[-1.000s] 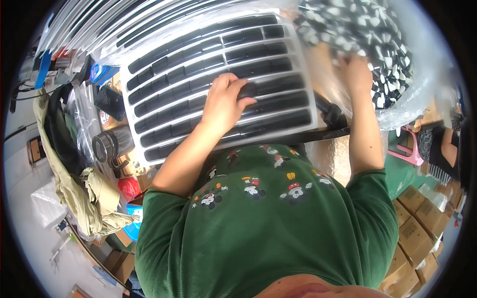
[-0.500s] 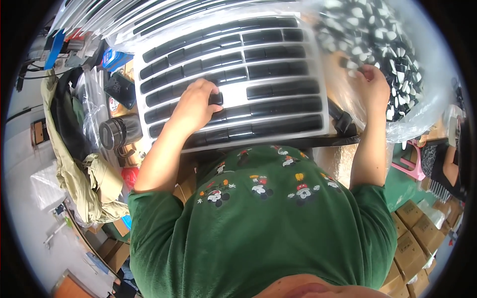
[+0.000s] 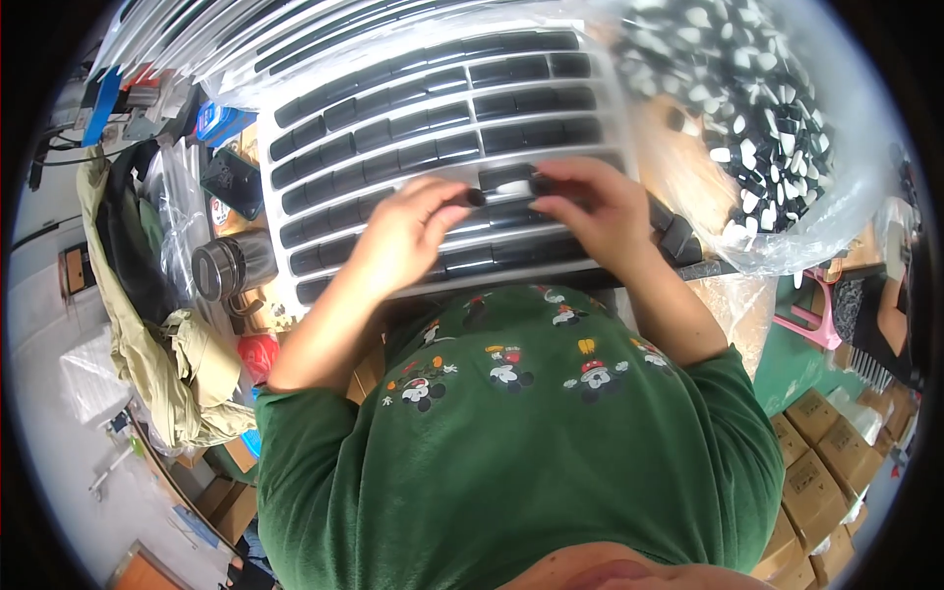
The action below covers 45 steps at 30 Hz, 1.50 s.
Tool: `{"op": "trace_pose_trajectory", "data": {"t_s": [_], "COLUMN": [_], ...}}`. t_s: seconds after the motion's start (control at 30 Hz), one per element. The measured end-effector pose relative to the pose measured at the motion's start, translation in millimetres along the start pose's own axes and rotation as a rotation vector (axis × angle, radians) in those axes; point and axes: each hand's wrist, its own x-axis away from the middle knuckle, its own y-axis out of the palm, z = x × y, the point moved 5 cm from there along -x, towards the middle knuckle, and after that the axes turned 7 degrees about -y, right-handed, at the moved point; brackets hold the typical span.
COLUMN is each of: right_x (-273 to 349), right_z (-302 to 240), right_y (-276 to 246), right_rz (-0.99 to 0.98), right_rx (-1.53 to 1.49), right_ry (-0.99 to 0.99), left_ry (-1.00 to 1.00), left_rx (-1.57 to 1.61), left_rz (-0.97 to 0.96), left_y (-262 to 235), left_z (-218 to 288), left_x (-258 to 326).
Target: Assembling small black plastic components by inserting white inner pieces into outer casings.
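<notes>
In front of me lies a white tray (image 3: 292, 277) with rows of glossy black cylindrical pieces laid end to end. Over its lower middle rows, my left hand (image 3: 411, 228) pinches a small black piece (image 3: 476, 197) between thumb and fingertips. Facing it from the right, my right hand (image 3: 602, 214) grips another small piece, black with a white end (image 3: 513, 186) that points toward the left hand. The two pieces are apart, with a short gap between them. My fingers partly hide both pieces and the row beneath.
A clear plastic bag (image 3: 787, 246) full of loose black-and-white pieces (image 3: 752, 147) lies to the right. More stacked trays (image 3: 197, 39) stand at the far left. A dark-lidded jar (image 3: 231, 265) and a phone (image 3: 231, 182) sit left of the tray. Cardboard boxes (image 3: 821, 482) are at lower right.
My right hand has come from the bag leftward over the tray, now with a black-and-white piece. My left hand has moved slightly right, lifting its black piece.
</notes>
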Motion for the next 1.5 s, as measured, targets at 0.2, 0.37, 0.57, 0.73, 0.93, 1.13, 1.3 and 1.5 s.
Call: {"op": "trace_pose_trajectory", "data": {"t_s": [0.2,0.37,0.57,0.73,0.93,1.13,1.3,1.5], "right_x": [-8,-7,2,6,13,2,-29,-27], "right_z": [-23,-23,-12,-21,-21,-54,-169,-175], "right_y": [12,13,20,27,10,-42,-35,-26], "right_rz": [-0.036,0.006,0.084,0.154,0.234,0.069,-0.283,-0.203], "right_rx": [0.146,0.126,0.139,0.351,0.172,-0.266,-1.088,-1.033], "right_ry": [-0.272,-0.199,-0.081,-0.250,-0.197,-0.211,-0.752,-0.756], "left_ry": [0.149,-0.061,-0.291,-0.275,-0.304,-0.165,-0.181,-0.121], "left_rx": [0.093,0.778,1.272,1.692,1.669,1.460,0.919,1.335], "left_rz": [0.096,0.231,0.149,-0.057,-0.156,0.055,0.217,-0.014], "left_y": [19,46,59,56,54,11,9,22], "left_z": [27,23,10,18,13,-18,-35,-12], "left_x": [2,-2,-11,-17,-13,-15,-5,-15]}}
